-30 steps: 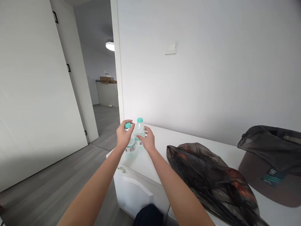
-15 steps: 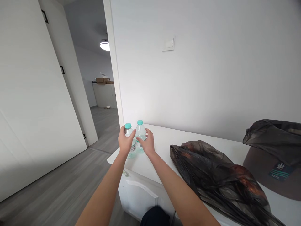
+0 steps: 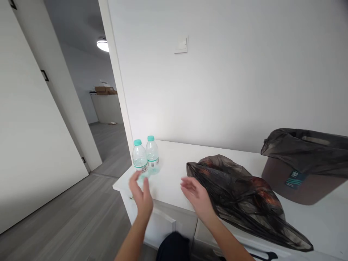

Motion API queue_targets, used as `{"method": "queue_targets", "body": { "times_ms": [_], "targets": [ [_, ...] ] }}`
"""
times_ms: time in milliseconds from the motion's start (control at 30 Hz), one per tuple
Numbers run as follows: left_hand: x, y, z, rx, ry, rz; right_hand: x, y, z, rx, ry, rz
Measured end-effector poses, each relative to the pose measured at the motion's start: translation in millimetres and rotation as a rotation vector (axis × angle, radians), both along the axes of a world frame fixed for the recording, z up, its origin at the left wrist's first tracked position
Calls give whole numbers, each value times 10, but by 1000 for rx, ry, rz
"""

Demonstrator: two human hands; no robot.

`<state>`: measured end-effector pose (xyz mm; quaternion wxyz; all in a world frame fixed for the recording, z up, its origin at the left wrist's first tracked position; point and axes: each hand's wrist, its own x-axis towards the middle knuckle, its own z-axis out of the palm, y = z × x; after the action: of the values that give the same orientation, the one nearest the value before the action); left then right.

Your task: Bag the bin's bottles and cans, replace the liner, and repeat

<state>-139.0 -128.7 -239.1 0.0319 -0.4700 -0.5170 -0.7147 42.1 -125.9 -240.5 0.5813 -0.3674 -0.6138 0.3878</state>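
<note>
Two clear plastic bottles with turquoise caps stand upright side by side at the left end of the white cabinet top (image 3: 174, 156). The left bottle (image 3: 139, 156) is just beyond my left hand (image 3: 141, 195), which hangs in front of it with thumb and fingers apart and nothing in them. The right bottle (image 3: 152, 154) stands close beside it, a little further back. My right hand (image 3: 198, 197) is over the front edge, empty, fingers loosely curved and apart. Right beside it lies a black plastic bag (image 3: 236, 195), with reddish-orange things showing dimly through it.
A brownish bin (image 3: 282, 181) lined with a black bag stands on the cabinet at the right, by the wall (image 3: 217, 90). At left are an open doorway, a white door (image 3: 32, 127) and grey floor (image 3: 89, 210). A light switch (image 3: 181, 45) is on the wall.
Both hands have let go of the bottles and drawn back toward me, the right hand also moving right toward the black bag. The view has turned right, showing more of the bin.
</note>
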Motion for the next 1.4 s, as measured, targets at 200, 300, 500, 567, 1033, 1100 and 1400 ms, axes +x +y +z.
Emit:
{"method": "queue_targets", "body": {
  "times_ms": [200,300,500,567,1033,1100,1400],
  "targets": [
    [972,-72,-401,-241,496,-616,1322,-509,-395,-55,-215,-433],
    [1239,93,-620,-301,661,-541,1866,-498,-520,-46,-457,-517],
    [1220,194,-848,-294,895,-321,2349,-318,-601,193,-807,-636],
    [1198,171,-831,-248,939,-269,2414,-272,-575,237,-861,-746],
    [1248,164,-701,-36,997,-150,2741,-5,-403,-359,-1167,-1045],
    [1247,161,-703,-34,998,-149,2750,-12,-403,-378,-1166,-1031],
    [1252,180,-748,-58,998,-151,2919,-219,-340,-248,-756,-964]
  ]
}}
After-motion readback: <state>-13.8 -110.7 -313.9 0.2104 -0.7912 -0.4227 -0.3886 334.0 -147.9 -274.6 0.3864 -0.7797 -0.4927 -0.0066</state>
